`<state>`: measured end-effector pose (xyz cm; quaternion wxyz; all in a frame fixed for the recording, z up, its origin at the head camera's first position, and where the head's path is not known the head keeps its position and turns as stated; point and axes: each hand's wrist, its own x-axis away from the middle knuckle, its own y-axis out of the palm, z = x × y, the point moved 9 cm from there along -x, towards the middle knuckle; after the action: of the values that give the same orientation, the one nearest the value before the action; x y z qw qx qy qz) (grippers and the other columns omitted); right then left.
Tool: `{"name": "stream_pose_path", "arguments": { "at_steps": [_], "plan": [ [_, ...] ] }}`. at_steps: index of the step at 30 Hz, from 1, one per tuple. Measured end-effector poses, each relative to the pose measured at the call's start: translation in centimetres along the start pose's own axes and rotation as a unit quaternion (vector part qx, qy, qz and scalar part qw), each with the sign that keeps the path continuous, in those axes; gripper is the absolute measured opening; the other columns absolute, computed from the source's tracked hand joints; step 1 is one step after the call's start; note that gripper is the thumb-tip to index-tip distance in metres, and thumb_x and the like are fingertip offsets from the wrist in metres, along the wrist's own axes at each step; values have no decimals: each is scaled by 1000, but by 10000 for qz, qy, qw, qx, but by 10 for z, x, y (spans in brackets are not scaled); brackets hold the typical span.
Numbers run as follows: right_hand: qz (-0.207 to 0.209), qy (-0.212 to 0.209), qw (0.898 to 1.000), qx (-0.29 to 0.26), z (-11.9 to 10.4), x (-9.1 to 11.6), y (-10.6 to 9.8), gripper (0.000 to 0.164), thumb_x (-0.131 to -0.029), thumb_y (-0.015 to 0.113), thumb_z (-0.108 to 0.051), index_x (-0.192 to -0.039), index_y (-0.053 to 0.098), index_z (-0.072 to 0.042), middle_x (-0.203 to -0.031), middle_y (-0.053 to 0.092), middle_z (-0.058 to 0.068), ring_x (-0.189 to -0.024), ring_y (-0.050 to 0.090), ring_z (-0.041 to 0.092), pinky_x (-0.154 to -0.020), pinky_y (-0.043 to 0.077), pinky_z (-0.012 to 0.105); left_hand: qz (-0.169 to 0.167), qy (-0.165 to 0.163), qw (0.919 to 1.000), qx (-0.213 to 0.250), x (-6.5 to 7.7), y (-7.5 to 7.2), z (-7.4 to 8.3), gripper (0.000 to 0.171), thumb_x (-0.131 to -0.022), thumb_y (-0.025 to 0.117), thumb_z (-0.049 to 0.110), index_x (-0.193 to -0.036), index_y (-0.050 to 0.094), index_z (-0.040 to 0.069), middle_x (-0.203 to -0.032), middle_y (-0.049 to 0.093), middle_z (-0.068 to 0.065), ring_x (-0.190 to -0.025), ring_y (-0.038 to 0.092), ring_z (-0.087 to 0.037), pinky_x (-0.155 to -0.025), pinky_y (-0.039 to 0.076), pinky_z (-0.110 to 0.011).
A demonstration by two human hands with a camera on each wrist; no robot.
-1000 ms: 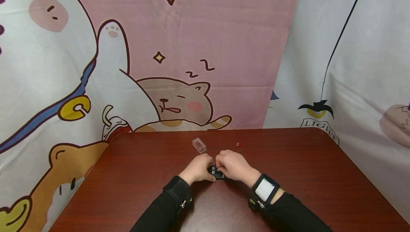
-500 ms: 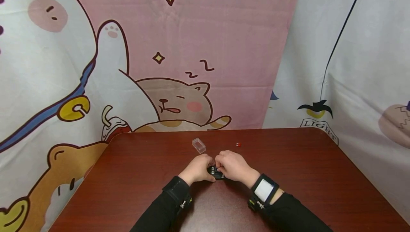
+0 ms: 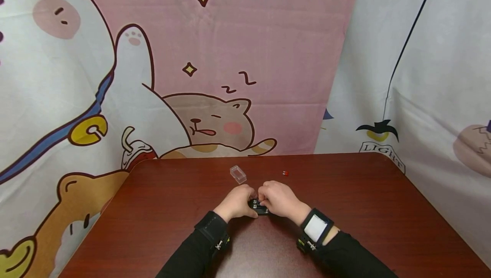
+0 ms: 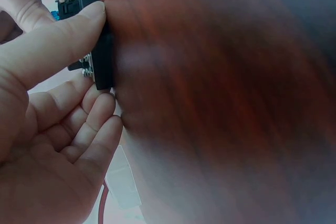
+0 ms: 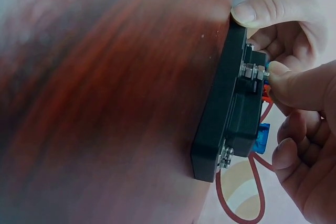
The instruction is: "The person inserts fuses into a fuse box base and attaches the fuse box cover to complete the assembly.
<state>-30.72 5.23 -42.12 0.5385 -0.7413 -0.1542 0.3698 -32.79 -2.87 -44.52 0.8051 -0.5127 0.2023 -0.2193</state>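
Observation:
A black fuse block with metal studs and nuts lies on the table between both hands. My left hand grips its left end, the thumb pressed against the near edge, as the left wrist view also shows. Over the block's top, my right hand has its fingers bent, and the thumb touches close by a stud. In the right wrist view a red blade fuse shows just under that thumb, apparently pinched, though the fingers hide much of it. A blue blade fuse stands in the block lower down.
A clear plastic cover lies beyond the left hand. Small red fuses lie farther back, beyond the right hand. The brown table ends in front of a printed cloth.

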Motion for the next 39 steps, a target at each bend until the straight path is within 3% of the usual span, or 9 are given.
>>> {"name": "stream_pose_path", "arguments": {
  "at_steps": [8, 14, 19, 27, 39],
  "plan": [
    [-132, 96, 9996, -220, 2, 0, 0, 20, -78, 82, -9, -76, 65, -19, -75, 54, -10, -72, 53, 9, -63, 47, 27, 3, -2, 10000, -17, -1, 1, -1, 43, -60, 95, 24, -91, 70, 8, -84, 60, 2, -76, 53, -10, -73, 46, -28],
    [-286, 264, 9984, -405, 10, -1, -5, 15, -82, 80, -15, -79, 68, -22, -79, 56, -12, -75, 53, 8, -66, 48, 27, 0, 53, 10000, -36, -2, 1, 0, 42, -61, 95, 25, -91, 70, 9, -84, 60, 3, -77, 53, -10, -73, 46, -28],
    [-111, 988, 9923, -740, 31, -3, -16, 12, -85, 79, -19, -80, 69, -23, -79, 59, -12, -73, 55, 7, -68, 49, 30, -51, -13, 10000, 17, -1, -1, 1, 42, -62, 95, 26, -91, 70, 9, -83, 59, 3, -77, 53, -10, -74, 47, -29],
    [-197, 2319, 9694, -779, 78, 2, -18, 14, -86, 78, -21, -78, 67, -21, -74, 60, -9, -65, 52, 9, -59, 45, 32, -128, -146, 9998, 75, 0, -1, -1, 44, -63, 94, 26, -95, 71, 7, -87, 60, 1, -79, 55, -12, -76, 48, -31],
    [-348, 2966, 9512, -773, 113, 12, -14, 14, -88, 76, -23, -79, 67, -17, -72, 60, -5, -64, 51, 14, -55, 42, 31, -150, -196, 9996, 145, 1, 0, -1, 45, -63, 94, 26, -96, 71, 7, -88, 60, 1, -81, 56, -13, -79, 49, -32]
  ]
}}
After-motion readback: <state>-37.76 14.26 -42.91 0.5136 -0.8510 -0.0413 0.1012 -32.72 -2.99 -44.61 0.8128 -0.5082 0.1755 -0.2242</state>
